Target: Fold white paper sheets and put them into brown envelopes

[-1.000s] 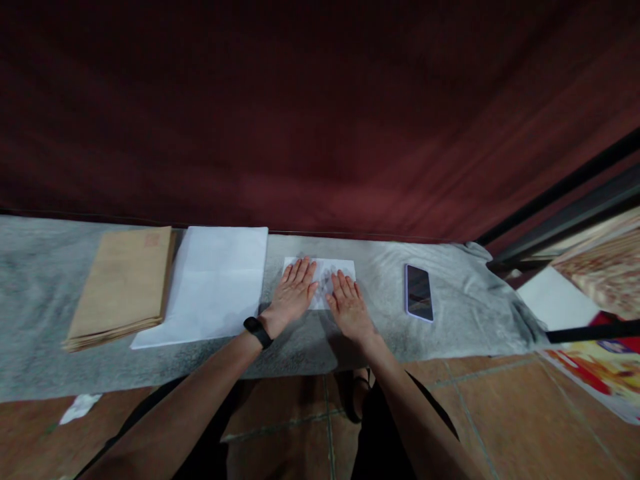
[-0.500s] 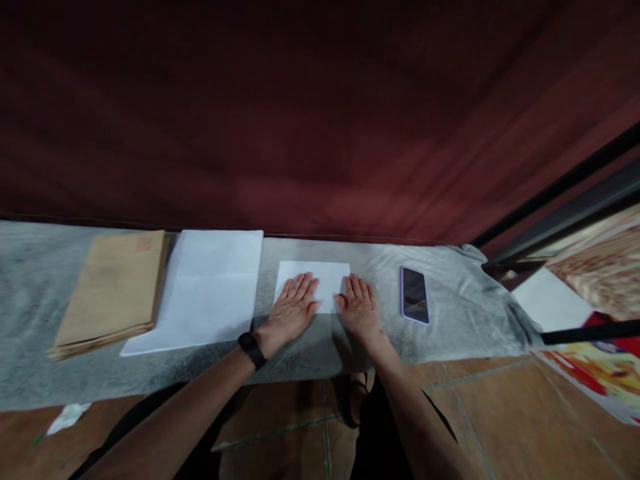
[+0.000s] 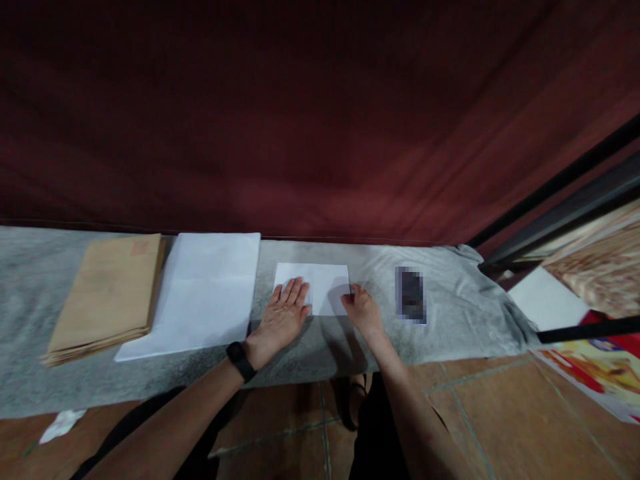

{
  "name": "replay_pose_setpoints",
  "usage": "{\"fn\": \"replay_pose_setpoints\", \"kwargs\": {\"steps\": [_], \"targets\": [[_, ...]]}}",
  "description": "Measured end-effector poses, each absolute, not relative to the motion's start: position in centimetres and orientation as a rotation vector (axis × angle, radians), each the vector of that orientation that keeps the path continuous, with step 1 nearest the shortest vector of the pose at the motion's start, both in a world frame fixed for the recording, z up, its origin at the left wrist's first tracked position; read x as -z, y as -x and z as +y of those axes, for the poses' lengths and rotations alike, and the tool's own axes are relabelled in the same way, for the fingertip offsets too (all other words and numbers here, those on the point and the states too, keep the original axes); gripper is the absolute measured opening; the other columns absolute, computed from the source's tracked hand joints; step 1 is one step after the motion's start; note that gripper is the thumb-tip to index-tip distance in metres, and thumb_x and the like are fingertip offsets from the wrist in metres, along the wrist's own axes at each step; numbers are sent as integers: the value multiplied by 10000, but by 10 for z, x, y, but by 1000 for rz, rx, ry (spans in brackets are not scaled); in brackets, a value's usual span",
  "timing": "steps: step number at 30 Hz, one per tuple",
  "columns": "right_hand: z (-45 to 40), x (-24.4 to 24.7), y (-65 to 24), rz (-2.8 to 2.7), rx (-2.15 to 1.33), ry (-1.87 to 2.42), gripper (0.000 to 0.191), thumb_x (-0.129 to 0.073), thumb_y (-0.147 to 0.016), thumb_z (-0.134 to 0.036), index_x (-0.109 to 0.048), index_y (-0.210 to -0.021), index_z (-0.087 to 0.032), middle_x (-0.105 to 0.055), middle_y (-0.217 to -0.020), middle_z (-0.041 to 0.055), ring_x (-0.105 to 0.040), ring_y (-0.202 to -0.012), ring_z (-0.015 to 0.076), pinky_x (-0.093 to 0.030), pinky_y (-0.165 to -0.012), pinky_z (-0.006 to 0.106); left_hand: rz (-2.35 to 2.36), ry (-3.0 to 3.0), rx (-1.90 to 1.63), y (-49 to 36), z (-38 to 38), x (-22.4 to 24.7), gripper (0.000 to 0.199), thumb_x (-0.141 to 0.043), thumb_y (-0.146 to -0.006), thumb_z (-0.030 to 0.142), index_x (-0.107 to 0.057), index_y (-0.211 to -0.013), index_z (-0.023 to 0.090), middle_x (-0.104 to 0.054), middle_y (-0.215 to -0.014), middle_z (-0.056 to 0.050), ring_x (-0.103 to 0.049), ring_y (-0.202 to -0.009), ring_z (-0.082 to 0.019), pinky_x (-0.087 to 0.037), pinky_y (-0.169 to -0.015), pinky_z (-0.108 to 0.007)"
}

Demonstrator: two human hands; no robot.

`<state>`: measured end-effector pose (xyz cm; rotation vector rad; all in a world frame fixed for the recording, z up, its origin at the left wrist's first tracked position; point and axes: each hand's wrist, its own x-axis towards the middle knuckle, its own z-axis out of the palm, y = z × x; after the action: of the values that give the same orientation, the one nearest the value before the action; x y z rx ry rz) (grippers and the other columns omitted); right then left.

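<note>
The small white paper (image 3: 327, 293) lies flat, its left part under the left hand (image 3: 284, 320) and its right edge at the right hand (image 3: 364, 313). The left hand is laid out flat, fingers a little spread, with nothing gripped. The right hand is curled, its thumb over the paper's right edge; whether that edge is pinched or only touched cannot be told.

By its look, the paper should be judged very light and thin, easily bent and easily creased. Little strength is called for, but it could be slid across the cloth by a slight push—so one part is best held down by a flat palm, while the right edge or a corner is taken lightly between thumb and fingertips. If it is squeezed in the middle, a wrinkle is likely to be left. Whether it is one layer or folded cannot be made out.

The paper is borne by the desk, which is covered by a grey cloth (image 3: 460, 313). Beyond the left hand, on its outer side, larger white sheets (image 3: 210, 287) are laid out, and past them a stack of brown envelopes (image 3: 110, 287) is set, close against the sheets. Outward from the right hand lies a dark, flat object (image 3: 412, 297), blurred into blocks. Ahead of both hands, a dark red curtain (image 3: 300, 147) is hung.
</note>
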<state>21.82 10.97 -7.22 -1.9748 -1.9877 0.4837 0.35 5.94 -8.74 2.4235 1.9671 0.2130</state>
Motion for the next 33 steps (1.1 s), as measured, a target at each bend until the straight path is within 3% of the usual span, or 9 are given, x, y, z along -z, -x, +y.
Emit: {"fn": "replay_pose_setpoints", "kwargs": {"steps": [4, 7, 9, 12, 15, 18, 23, 28, 33], "targets": [[122, 73, -222, -1792, -791, 1811, 110, -591, -835, -251, -689, -851, -204, -710, -753, 25, -664, -742, 209, -468, -674, 285, 1945, -2384, -257, -4, 60, 87, 573, -310, -1027, 377, -406, -1540, 138, -368, -1621, -144, -316, -1518, -283, -261, -1237, -498], [130, 67, -223, -1537, -1090, 1567, 165, -635, -771, -361, -616, -677, -226, -601, -599, -43, -571, -622, 164, -413, -589, 257, 1858, -2399, -368, -8, 59, 82, 644, -361, -1017, 487, -347, -1564, 150, -357, -1626, -154, -322, -1515, -283, -306, -1218, -473], [132, 61, -221, -1305, -1276, 1403, 221, -682, -724, -437, -622, -716, -225, -594, -603, -58, -542, -594, 147, -401, -567, 246, 1804, -2427, -445, -13, 59, 76, 719, -434, -987, 531, -284, -1588, 166, -335, -1640, -148, -324, -1515, -280, -325, -1209, -455], [129, 50, -214, -1093, -1458, 1218, 283, -747, -680, -469, -636, -765, -223, -628, -652, -53, -554, -602, 141, -424, -576, 243, 1853, -2431, -529, -23, 59, 63, 716, -495, -971, 430, -255, -1597, 180, -337, -1643, -131, -378, -1487, -274, -357, -1190, -429], [124, 40, -205, -1054, -1524, 1098, 286, -758, -694, -467, -634, -782, -225, -650, -682, -40, -597, -651, 156, -474, -625, 255, 1936, -2401, -572, -29, 62, 51, 603, -463, -972, 285, -355, -1558, 193, -469, -1568, -120, -516, -1373, -279, -420, -1135, -425], [123, 31, -199, -1056, -1525, 1019, 315, -680, -770, -529, -632, -845, -226, -697, -788, 1, -666, -771, 188, -533, -726, 290, 1919, -2258, -716, -26, 67, 41, 498, -414, -980, 229, -494, -1470, 201, -650, -1370, -118, -634, -1203, -270, -500, -1027, -403], [124, 35, -196, -1095, -1535, 1109, 544, -421, -894, -655, -631, -1106, -201, -726, -1124, 109, -707, -962, 223, -577, -831, 352, 1688, -1507, -1395, -11, 78, 32, 352, -454, -996, 360, -681, -1188, 172, -753, -1081, -90, -704, -977, -234, -557, -852, -332], [117, 55, -187, -974, -1660, 1230, 466, -563, -879, -582, -645, -1116, -190, -750, -1061, 104, -728, -895, 222, -599, -770, 348, 1392, -739, -1776, -10, 86, 41, 324, -597, -899, 400, -662, -1114, 167, -752, -1070, -69, -702, -927, -209, -569, -828, -333], [113, 58, -178, -941, -1778, 1137, 408, -700, -787, -478, -673, -1061, -177, -765, -940, 85, -712, -781, 215, -569, -656, 308, 1331, -644, -1745, -20, 82, 57, 344, -604, -840, 340, -627, -1155, 202, -736, -1138, -66, -702, -988, -202, -560, -895, -363]]}}
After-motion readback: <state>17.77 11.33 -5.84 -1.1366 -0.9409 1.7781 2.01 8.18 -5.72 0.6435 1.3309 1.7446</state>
